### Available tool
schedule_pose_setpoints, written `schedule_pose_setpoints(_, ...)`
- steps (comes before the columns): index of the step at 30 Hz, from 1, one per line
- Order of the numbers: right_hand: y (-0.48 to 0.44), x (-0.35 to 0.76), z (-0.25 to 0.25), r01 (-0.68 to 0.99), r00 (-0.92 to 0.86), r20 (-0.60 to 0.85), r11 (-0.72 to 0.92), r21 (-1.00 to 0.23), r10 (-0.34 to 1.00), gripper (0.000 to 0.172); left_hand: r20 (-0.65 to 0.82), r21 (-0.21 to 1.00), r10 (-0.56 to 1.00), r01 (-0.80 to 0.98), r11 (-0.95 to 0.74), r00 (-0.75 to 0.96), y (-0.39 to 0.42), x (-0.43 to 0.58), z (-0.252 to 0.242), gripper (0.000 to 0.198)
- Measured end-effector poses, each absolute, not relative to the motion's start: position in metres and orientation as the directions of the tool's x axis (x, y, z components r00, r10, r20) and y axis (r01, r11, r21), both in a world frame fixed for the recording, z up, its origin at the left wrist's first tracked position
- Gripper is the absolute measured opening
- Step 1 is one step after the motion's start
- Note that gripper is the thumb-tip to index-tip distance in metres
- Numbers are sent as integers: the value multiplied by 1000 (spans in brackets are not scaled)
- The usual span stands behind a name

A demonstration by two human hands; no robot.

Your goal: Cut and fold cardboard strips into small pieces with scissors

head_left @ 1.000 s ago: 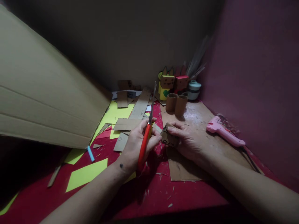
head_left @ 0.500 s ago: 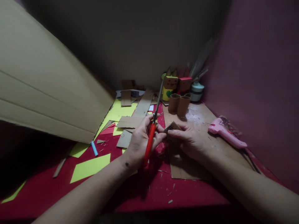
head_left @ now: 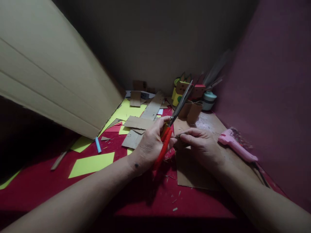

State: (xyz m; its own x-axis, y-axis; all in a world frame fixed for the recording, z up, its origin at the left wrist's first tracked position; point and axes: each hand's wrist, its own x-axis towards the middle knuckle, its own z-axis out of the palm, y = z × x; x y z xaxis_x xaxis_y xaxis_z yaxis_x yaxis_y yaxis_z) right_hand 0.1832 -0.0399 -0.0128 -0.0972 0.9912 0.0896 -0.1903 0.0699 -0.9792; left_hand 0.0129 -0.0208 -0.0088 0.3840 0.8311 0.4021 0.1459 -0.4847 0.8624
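Observation:
My left hand [head_left: 152, 145] is closed around a pair of scissors [head_left: 166, 142] with red handles. The metal blades point up and to the right, away from me, and look nearly together. Between the fingertips of my right hand [head_left: 204, 145] is a small piece of cardboard [head_left: 180, 134], pinched and seen almost edge-on. The left fingertips come close to this piece; whether they touch it I cannot tell. Beneath the right hand lies a flat brown cardboard sheet [head_left: 191, 171].
Cardboard strips [head_left: 139, 123] and yellow paper [head_left: 92, 164] lie on the red cloth [head_left: 136, 200]. Farther back stand cardboard tubes [head_left: 194, 113], decorated figures [head_left: 179, 92] and a pale green container [head_left: 209, 100]. A pink glue gun [head_left: 236, 145] rests right. A cardboard panel [head_left: 73, 84] leans left.
The scissors have swung to the right, their tips now in front of the tubes and figures. The small cardboard piece has turned edge-on in my right fingers. The view has shifted slightly.

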Motion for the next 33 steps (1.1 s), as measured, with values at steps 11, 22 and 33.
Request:
schedule_pose_setpoints(11,-32,188,-24,-309,-195,152,87,-947,969,14,320,946,883,-71,-315,342,-26,17,5,43)
schedule_pose_setpoints(22,-42,180,-14,-214,-224,134,86,-973,965,10,208,978,915,-103,-184,347,-28,16,12,47)
schedule_pose_setpoints(33,-35,181,-18,-258,-152,230,186,-948,961,10,348,875,803,141,-464,485,-19,4,12,29)
